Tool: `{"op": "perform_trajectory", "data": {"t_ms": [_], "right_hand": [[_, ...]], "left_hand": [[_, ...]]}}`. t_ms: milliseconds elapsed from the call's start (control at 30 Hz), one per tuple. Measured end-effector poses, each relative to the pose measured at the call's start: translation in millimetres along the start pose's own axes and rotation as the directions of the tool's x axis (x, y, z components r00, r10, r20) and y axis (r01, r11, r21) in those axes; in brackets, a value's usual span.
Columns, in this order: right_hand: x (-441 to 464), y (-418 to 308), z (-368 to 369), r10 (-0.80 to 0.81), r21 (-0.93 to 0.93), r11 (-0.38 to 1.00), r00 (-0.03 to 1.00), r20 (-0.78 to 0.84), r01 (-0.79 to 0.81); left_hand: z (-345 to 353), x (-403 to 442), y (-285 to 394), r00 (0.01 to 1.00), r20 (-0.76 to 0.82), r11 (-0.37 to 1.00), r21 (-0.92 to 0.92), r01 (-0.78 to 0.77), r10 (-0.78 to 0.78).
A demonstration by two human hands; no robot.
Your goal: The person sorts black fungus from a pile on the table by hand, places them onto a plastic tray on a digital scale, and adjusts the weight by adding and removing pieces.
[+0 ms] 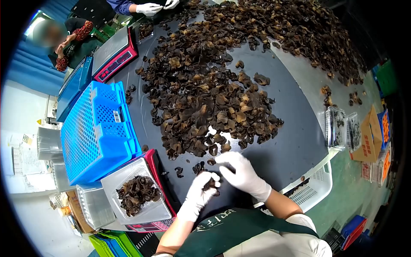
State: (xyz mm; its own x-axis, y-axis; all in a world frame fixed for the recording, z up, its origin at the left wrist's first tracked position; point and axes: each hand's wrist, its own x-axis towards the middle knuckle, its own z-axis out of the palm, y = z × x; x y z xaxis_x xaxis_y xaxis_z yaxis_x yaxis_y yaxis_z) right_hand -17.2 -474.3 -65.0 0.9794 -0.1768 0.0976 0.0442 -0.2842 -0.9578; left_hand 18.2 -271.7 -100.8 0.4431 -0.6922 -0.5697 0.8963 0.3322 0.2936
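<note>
Gloved in white, my left hand (201,192) is closed around a few dark pieces of wood ear mushroom (211,185), partly hidden by its fingers. My right hand (243,173), also gloved, is just to the right, with fingers stretched out and the thumb apart. Its fingertips are over the near edge of a large heap of wood ear mushrooms (201,103) on the dark tabletop (295,137). Small loose pieces (199,167) lie beside my left hand. To the left, a clear tray of wood ears (138,195) sits on a red-framed scale (112,184).
A blue perforated crate (100,128) stands left, near stacked clear trays (95,205). A second scale (113,55) is farther back. Across the table are a co-worker's gloved hands (150,8); another person (72,38) is at far left. A white basket (317,188) stands below the right edge.
</note>
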Motion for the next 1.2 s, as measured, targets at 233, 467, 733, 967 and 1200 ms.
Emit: {"op": "perform_trajectory", "data": {"t_ms": [233,467,733,967,1200], "right_hand": [[41,39,32,-0.012,-0.762,0.639,0.992,0.123,0.102],[14,45,-4,-0.033,-0.405,0.913,0.997,0.063,0.056],[-12,22,-34,0.536,0.704,0.48,0.81,0.237,-0.523],[-18,17,-32,0.473,0.698,0.514,0.844,0.254,-0.499],[-21,18,-26,0.432,0.663,0.586,0.872,0.231,-0.466]], "left_hand": [[35,47,41,0.634,0.323,-0.475,0.877,0.079,0.703],[15,45,18,0.6,0.324,-0.308,0.942,-0.133,0.732],[42,8,20,0.986,-0.145,0.961,0.275,-0.035,0.078],[44,4,14,0.992,-0.126,0.964,0.265,0.034,0.0],[42,3,8,0.993,-0.113,0.957,0.286,0.05,-0.018]]}}
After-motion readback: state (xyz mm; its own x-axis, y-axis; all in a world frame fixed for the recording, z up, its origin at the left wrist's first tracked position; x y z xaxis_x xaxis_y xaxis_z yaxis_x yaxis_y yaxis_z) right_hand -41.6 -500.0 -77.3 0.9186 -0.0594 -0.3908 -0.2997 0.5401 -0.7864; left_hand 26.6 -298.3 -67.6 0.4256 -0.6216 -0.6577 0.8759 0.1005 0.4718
